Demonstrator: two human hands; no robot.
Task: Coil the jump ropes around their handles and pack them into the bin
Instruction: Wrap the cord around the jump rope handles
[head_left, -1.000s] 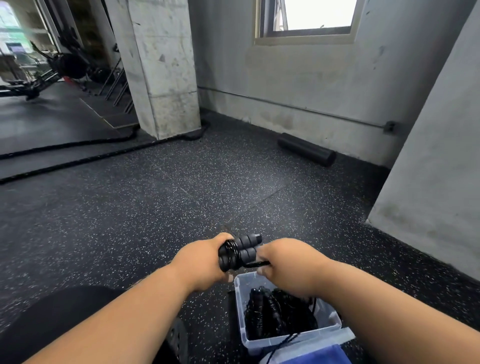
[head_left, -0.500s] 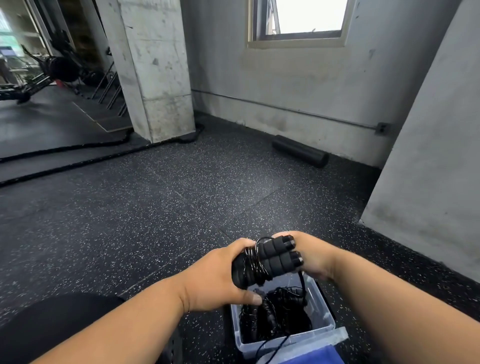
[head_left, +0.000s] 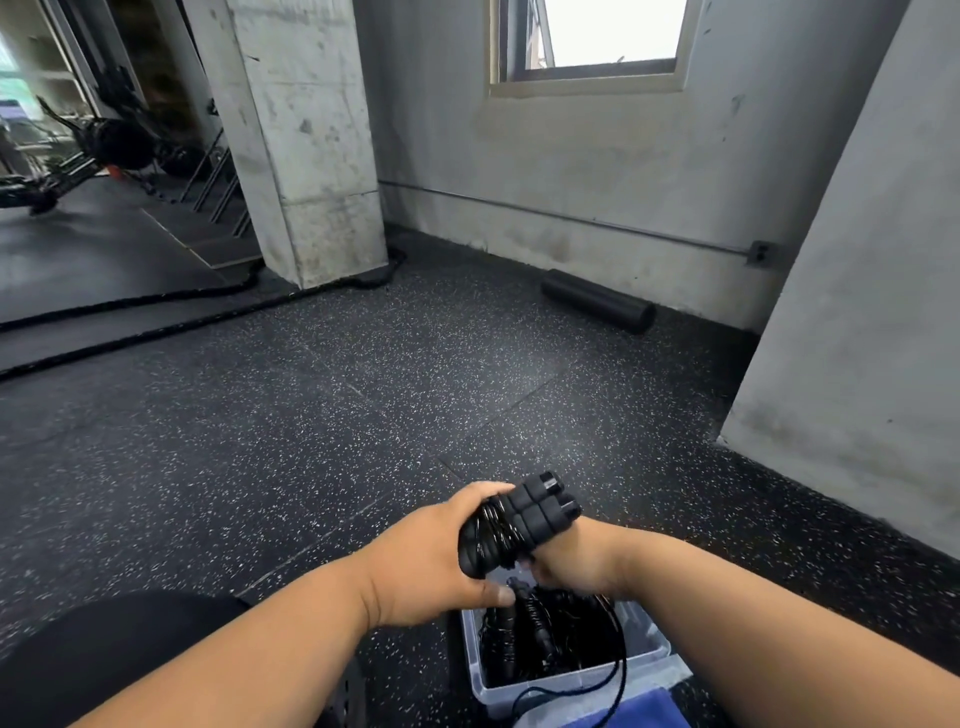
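Above the clear bin (head_left: 655, 656) on the speckled floor (head_left: 322, 415), the left hand (head_left: 431, 561) grips a coiled jump rope (head_left: 511, 525) by its paired black handles, while the right hand (head_left: 576, 558) closes on the bundle's lower end, over other ropes (head_left: 545, 634) already packed inside.

A gym: speckled rubber flooring (head_left: 322, 415) is spreading wall to wall, battle ropes (head_left: 156, 322) lying at ten o'clock, a foam roller (head_left: 597, 307) resting at one o'clock.
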